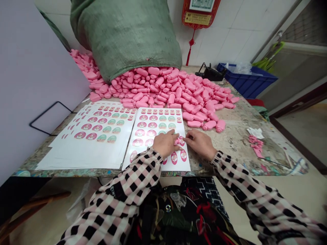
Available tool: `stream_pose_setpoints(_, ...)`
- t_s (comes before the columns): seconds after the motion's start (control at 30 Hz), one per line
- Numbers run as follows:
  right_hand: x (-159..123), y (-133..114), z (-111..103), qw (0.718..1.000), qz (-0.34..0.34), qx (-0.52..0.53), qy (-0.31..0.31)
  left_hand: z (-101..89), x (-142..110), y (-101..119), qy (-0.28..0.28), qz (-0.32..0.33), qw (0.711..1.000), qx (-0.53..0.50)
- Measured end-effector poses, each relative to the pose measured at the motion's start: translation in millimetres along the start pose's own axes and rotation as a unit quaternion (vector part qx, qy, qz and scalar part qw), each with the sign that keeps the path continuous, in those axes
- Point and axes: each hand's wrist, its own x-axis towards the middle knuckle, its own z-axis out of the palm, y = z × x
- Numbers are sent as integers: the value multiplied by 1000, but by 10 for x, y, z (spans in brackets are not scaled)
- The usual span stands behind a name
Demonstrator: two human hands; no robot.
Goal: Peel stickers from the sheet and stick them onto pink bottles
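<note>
My left hand point(165, 144) rests over the right-hand sticker sheet point(155, 165), its fingers closed around a small pink plastic bottle point(177, 140) that is partly hidden by them. Close beside it, my right hand point(200, 143) has thumb and forefinger pinched together at the edge of a pink oval sticker point(182, 141); whether the sticker is off the sheet is too small to tell. More oval stickers lie along the sheet's lower part, with pink and green labels in rows above. My left forearm and hand cover part of these rows.
Behind the sheets spreads a heap of pink bottles point(158, 85) from a green sack point(127, 34). A stack of sticker sheets point(87, 153) lies left, near a pale panel point(38, 68). At right are pink scissors point(256, 144), white tissue point(255, 132) and a blue crate point(249, 83).
</note>
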Motion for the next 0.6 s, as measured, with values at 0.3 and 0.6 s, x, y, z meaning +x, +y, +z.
stream_pose_setpoints(0.3,-185,-60,123,988,-8,98,118,-16,-12,8,5,-4,999,-48)
stream_pose_setpoints(0.6,-302,-75,103,916,99,326,211,27,-194,-8,93,21,986,-134)
